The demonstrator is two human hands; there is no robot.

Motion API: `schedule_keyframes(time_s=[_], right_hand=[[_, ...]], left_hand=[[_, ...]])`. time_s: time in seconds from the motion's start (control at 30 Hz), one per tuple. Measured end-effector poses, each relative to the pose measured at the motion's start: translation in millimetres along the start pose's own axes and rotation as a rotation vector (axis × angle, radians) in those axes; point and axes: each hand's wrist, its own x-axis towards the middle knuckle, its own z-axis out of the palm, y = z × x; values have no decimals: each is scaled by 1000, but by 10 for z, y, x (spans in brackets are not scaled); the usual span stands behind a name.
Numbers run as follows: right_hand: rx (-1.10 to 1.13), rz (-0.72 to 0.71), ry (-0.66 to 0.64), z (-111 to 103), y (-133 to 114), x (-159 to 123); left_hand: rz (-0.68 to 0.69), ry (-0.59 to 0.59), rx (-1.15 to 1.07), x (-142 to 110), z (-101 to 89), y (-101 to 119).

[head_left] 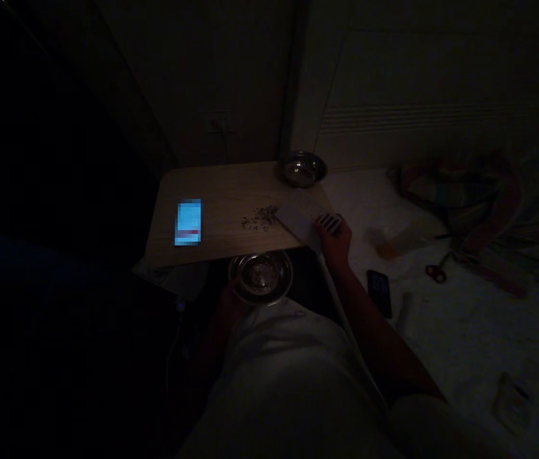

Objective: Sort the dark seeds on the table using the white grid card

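Note:
The room is very dark. My right hand (334, 237) grips the near end of a flat pale card (298, 218) that lies on the small wooden table (222, 229), its far edge against a scatter of small dark bits (258, 218). My left hand (229, 299) holds a metal bowl (262, 276) just below the table's front edge; its fingers are mostly lost in shadow under the rim. The bowl has some pale contents I cannot make out.
A lit phone (188, 222) lies on the table's left side. A second metal bowl (302, 168) sits at the back right corner. On the bed to the right lie a dark phone (380, 291), scissors (436, 271) and crumpled cloth (470, 191).

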Motion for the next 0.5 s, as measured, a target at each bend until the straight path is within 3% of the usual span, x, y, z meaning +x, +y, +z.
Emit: schedule_keyframes(time_s=[0.27, 0.5], right_hand=[[-56, -73, 95, -8, 10, 78], [-234, -70, 196, -104, 46, 147]], left_hand=[[-21, 53, -23, 20, 70, 33], [-6, 35, -30, 19, 16, 16]])
